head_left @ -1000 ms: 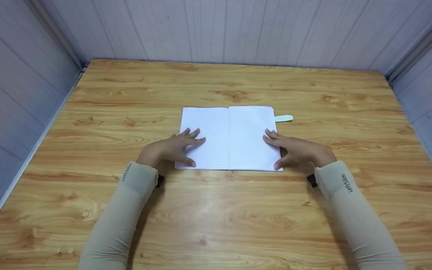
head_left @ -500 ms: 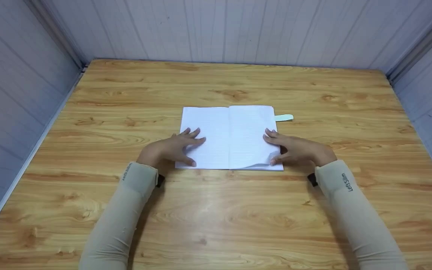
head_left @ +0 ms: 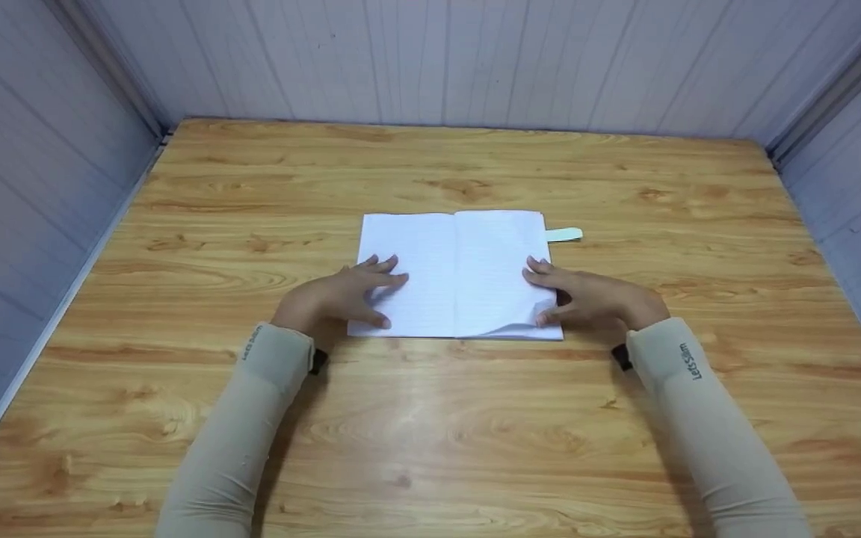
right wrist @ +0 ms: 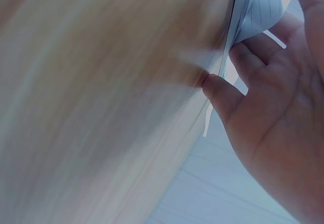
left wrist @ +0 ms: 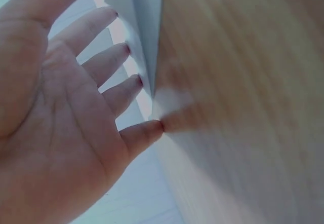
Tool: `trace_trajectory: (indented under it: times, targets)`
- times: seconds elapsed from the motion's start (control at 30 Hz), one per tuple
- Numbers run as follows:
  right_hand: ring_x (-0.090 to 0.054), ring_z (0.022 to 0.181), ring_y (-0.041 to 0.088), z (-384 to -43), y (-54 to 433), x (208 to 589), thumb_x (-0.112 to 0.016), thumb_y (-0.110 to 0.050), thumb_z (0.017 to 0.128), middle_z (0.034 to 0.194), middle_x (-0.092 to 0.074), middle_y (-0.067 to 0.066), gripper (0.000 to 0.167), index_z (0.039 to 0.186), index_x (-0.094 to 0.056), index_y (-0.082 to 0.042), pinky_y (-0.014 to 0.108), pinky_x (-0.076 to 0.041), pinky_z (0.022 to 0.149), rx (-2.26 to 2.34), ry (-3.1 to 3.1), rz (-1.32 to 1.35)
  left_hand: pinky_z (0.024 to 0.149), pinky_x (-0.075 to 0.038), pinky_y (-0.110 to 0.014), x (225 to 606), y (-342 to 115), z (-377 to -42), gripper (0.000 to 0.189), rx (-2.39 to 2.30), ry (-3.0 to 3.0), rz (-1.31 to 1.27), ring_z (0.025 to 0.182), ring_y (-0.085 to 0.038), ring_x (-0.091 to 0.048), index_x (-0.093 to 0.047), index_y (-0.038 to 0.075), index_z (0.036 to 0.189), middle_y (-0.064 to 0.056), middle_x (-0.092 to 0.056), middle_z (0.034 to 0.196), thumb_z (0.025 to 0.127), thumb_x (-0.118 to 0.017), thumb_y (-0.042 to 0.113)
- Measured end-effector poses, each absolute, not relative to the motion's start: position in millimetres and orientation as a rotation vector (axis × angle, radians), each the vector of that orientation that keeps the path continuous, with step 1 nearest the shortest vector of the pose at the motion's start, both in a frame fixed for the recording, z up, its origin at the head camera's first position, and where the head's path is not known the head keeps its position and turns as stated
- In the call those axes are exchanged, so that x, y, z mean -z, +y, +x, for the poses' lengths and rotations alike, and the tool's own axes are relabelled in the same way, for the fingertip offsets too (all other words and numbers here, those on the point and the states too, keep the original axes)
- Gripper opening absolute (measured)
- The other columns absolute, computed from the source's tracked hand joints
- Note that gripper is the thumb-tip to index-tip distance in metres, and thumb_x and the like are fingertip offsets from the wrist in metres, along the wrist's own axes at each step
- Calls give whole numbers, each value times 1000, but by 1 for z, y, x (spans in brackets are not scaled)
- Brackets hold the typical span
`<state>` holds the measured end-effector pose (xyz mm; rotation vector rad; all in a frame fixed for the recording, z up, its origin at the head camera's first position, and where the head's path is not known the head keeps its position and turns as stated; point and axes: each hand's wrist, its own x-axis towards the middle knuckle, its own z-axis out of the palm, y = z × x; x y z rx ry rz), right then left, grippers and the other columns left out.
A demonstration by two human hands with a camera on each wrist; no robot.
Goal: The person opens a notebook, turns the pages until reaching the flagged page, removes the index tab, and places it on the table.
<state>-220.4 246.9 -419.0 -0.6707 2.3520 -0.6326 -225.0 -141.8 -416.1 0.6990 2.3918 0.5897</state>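
An open notebook (head_left: 430, 246) with lined white pages lies flat on the wooden table. My left hand (head_left: 344, 295) rests on the left page's outer part, fingers and thumb spread. In the left wrist view, its fingertips (left wrist: 127, 49) touch the notebook near its edge. On the other side, my right hand (head_left: 591, 299) has its fingers over the right page's outer edge. Its thumb presses the lower corner inward, and the page (right wrist: 263, 11) bows up there, as the right wrist view shows. A pale green strip (head_left: 564, 235) sticks out from the notebook's right side.
The wooden table (head_left: 415, 448) extends around the notebook on all sides. Pale panelled walls (head_left: 445, 60) close it in at the back, left and right. Both forearms wear beige sleeves (head_left: 707, 426) and dark wrist cameras.
My right thumb has slid inward along the right page's lower corner, and that corner has curled up from lying flat. My left hand has stayed in place.
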Motion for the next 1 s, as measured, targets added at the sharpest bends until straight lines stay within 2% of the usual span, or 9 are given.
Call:
trace_trajectory:
  times: [0.2,0.37,0.43,0.53,0.67,1.0]
  targets:
    - [4,150,19,-220,247,418,-60,-49,89,163,3,-6,85,155,-15,-19,49,-14,120,636,2344,-680,119,-6,-56,412,-135,-223,64,-527,2492,722,150,-30,-7,-38,17,148,-7,-16,161,91,-67,26]
    - [4,150,18,-220,246,417,-60,-49,90,162,4,-8,84,155,-15,-19,48,-13,120,637,2338,-674,117,-24,-50,411,-126,-226,49,-502,2623,852,143,-34,-31,-55,9,136,-18,-38,151,90,-67,23]
    - [4,150,21,-221,246,417,-60,-45,91,163,3,-3,83,154,-16,-15,49,-14,120,653,2338,-703,115,-30,-47,411,-121,-227,46,-512,2669,890,138,-35,-39,-57,6,133,-21,-46,145,91,-66,21]
    - [2,150,24,-222,246,419,-60,-43,91,163,1,1,82,154,-18,-12,49,-14,120,666,2341,-736,114,-33,-44,410,-112,-225,47,-545,2720,893,135,-34,-44,-56,6,134,-19,-51,141,91,-65,22]
    - [2,150,23,-222,246,418,-59,-45,91,163,1,-1,81,154,-17,-13,49,-14,120,648,2351,-728,113,-35,-42,410,-97,-220,51,-625,2744,874,133,-29,-46,-52,8,138,-13,-53,140,92,-64,26]
    - [2,150,22,-222,246,418,-55,-50,92,163,1,-3,80,154,-17,-18,51,-12,120,613,2359,-676,106,-43,-36,415,-60,-210,47,-863,2686,935,124,-20,-55,-59,9,132,-5,-62,130,91,-66,30]
